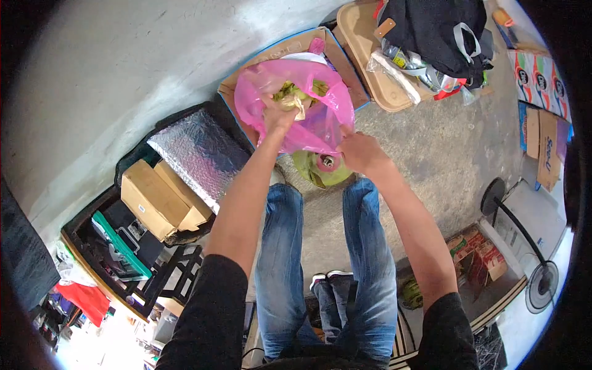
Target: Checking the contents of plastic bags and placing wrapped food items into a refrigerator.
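A pink plastic bag [249, 88] lies opened in front of me, its mouth spread wide. Inside it are yellow-green leafy pieces [289, 90]. My left hand [279, 115] reaches into the bag's mouth and holds a pale, crumpled piece [296, 107] whose kind I cannot tell. With fingers closed on the rim, my right hand [363, 150] holds the near right edge of the bag. Just below that edge, on the floor between my feet, sits a yellow-green plastic bag or bowl [305, 169] with a pink and metallic thing [327, 161] in it; the bag partly covers it.
Behind the pink bag stands a cardboard box [342, 55] with blue edges. A tan tray [354, 27] under a black bag [430, 32] is at upper right. Left are a silvery padded package [199, 152] and a brown carton [148, 199]. A fan [541, 284] stands lower right.
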`<state>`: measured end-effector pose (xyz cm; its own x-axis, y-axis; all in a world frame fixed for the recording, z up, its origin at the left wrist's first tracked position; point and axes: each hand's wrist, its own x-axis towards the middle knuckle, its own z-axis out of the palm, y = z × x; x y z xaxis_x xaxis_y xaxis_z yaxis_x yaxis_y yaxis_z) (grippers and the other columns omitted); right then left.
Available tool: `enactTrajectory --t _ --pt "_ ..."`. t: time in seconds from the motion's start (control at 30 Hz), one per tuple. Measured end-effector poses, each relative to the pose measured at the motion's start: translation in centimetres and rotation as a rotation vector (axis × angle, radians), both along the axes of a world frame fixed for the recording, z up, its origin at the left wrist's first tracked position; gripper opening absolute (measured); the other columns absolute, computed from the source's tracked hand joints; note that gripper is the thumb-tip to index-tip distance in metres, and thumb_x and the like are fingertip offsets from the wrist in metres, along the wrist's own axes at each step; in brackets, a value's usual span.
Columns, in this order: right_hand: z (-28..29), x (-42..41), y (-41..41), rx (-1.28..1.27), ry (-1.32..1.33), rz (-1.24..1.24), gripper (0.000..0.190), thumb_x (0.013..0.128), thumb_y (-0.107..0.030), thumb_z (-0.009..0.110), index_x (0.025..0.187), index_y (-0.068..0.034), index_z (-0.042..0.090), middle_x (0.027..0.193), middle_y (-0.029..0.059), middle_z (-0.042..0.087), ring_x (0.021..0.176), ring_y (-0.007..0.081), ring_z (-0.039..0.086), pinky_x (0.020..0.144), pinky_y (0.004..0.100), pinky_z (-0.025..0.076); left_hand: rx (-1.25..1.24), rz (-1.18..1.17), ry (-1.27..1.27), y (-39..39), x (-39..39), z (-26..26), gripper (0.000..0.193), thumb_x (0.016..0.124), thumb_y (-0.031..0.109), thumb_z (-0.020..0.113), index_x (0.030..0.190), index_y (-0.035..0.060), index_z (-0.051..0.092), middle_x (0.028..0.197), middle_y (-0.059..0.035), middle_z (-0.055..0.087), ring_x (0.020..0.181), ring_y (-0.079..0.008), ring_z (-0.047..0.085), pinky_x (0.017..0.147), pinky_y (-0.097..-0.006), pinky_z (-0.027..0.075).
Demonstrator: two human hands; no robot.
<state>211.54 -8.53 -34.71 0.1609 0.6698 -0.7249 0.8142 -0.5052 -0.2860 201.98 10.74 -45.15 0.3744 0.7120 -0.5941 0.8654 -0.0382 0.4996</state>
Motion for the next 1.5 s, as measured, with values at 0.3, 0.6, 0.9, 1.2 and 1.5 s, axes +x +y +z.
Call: enactTrajectory --t 0.3,0.6,0.9,1.2,1.5 --pt "3.1 -0.2 2.6 -0.102 -0.015 -0.068 0.031 0.083 -0.030 0.062 0.104 -0.009 0.069 0.110 0.0104 0.067 0.101 0.0289 0.066 0.080 0.0417 0.054 0.332 -0.482 0.085 -4.5 -5.2 -0.8 0.080 0.084 0.041 0.063 0.142 0.0032 0.025 0.129 -0.0242 0.049 0.120 -0.0386 0.046 0.103 -0.0507 0.033" --pt "3.5 0.8 4.5 -0.172 -0.152 -0.364 0.055 0.091 -0.025 0.049 0.143 -0.011 0.036 0.106 0.0154 0.068 0.098 0.0299 0.067 0.079 0.0418 0.054 0.071 -1.112 0.554 -3.4 -7.0 5.3 0.052 0.088 0.041 0.054 0.128 0.0072 0.052 0.126 -0.0149 0.055 0.116 -0.0324 0.050 0.104 -0.0549 0.029" --pt "2.9 -1.4 4.5 0.150 -0.150 -0.170 0.052 0.086 -0.017 0.055 0.136 -0.012 0.043 0.099 0.0166 0.066 0.082 0.0353 0.067 0.071 0.0460 0.055 0.535 -0.112 0.100 5.7 -10.2 6.9 0.068 0.069 0.047 0.074 0.117 0.0037 0.056 0.118 -0.0174 0.056 0.104 -0.0317 0.057 0.089 -0.0434 0.044" --pt "-1.4 5.8 13.8 0.890 -0.665 -0.169 0.076 0.077 -0.028 0.072 0.143 -0.022 0.034 0.140 0.0169 0.036 0.125 0.0357 0.041 0.099 0.0469 0.038 -0.337 -0.090 -0.165 8.8 -10.0 1.3 0.038 0.087 0.034 0.062 0.102 0.0004 0.067 0.109 -0.0126 0.063 0.097 -0.0179 0.060 0.081 -0.0296 0.048" --pt "-10.8 11.7 16.3 0.454 -0.665 -0.085 0.054 0.085 -0.024 0.060 0.136 -0.013 0.048 0.104 0.0177 0.068 0.098 0.0297 0.067 0.082 0.0418 0.053 -0.420 0.366 -1.090 11.9 -6.2 13.3 0.025 0.096 0.017 0.038 0.099 0.0003 0.056 0.108 -0.0110 0.064 0.060 -0.0082 0.046 0.059 -0.0213 0.041"
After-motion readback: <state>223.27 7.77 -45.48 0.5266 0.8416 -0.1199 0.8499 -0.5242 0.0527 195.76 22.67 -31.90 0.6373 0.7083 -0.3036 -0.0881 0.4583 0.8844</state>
